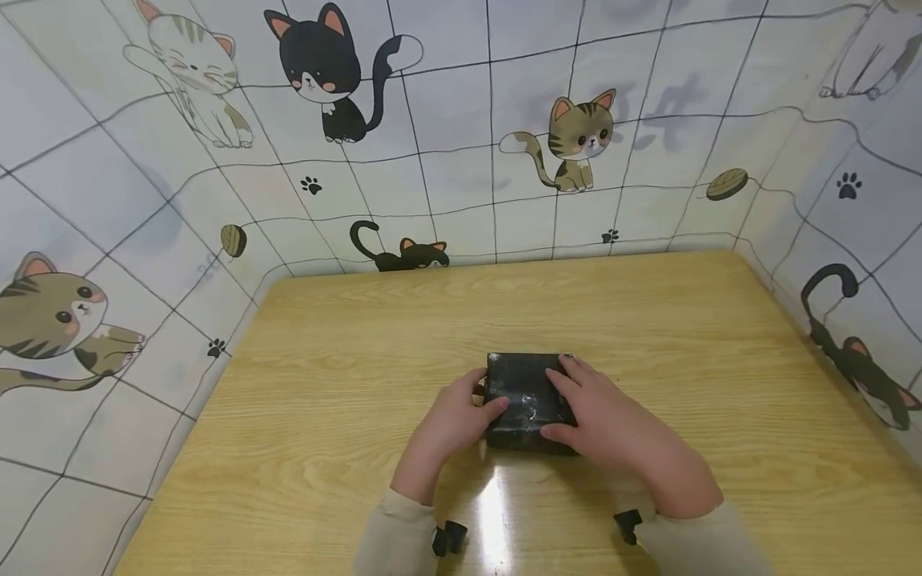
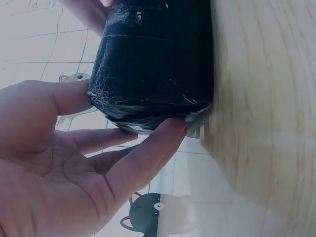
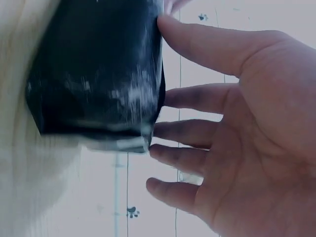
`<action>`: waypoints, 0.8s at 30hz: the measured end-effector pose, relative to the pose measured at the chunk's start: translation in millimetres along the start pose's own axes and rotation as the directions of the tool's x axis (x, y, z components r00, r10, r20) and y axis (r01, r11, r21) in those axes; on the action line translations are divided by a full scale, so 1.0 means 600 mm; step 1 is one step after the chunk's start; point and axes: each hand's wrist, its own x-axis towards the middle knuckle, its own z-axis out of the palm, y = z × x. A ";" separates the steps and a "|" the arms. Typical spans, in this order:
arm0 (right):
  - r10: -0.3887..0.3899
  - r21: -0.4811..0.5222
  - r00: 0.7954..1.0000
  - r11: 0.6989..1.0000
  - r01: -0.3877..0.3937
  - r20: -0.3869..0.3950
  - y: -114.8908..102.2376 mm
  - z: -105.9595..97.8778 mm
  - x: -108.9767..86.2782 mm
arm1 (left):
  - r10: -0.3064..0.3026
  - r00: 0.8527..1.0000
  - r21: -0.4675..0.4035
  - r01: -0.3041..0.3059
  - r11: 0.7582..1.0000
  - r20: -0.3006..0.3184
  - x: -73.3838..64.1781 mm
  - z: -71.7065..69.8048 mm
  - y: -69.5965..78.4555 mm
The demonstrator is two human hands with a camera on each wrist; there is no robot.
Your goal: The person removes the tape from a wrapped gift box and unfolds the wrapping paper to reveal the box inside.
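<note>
A black package (image 1: 529, 398), box-shaped and wrapped in shiny, scuffed plastic, is between the two hands on the wooden table. My left hand (image 1: 457, 416) touches its left end, with the thumb over the top edge. In the left wrist view, the fairly straight fingers (image 2: 148, 155) reach the package's end and lower corner. Across from it, my right hand (image 1: 601, 408) rests on the right part of the package with spread fingers. Its thumb (image 3: 207, 47) touches the package edge in the right wrist view, where the little finger stands apart from the wrapping. The package's underside is hidden.
The wooden tabletop (image 1: 346, 360) surrounds the package. White walls (image 1: 461, 184) with a grid and cartoon cats stand along its back and sides. Small black clips (image 1: 450, 538) show by the sleeves, and light glares on the table's near part.
</note>
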 end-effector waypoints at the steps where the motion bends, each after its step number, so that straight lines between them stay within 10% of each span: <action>1: 0.019 0.010 1.000 1.000 -0.019 0.011 0.005 -0.002 0.000 | -0.002 1.000 0.001 0.002 1.000 -0.005 0.000 0.001 0.001; 24: 0.053 0.144 0.997 0.988 -0.061 0.060 0.037 -0.008 0.010 | -0.030 0.999 0.011 0.030 0.999 -0.031 -0.002 0.009 0.003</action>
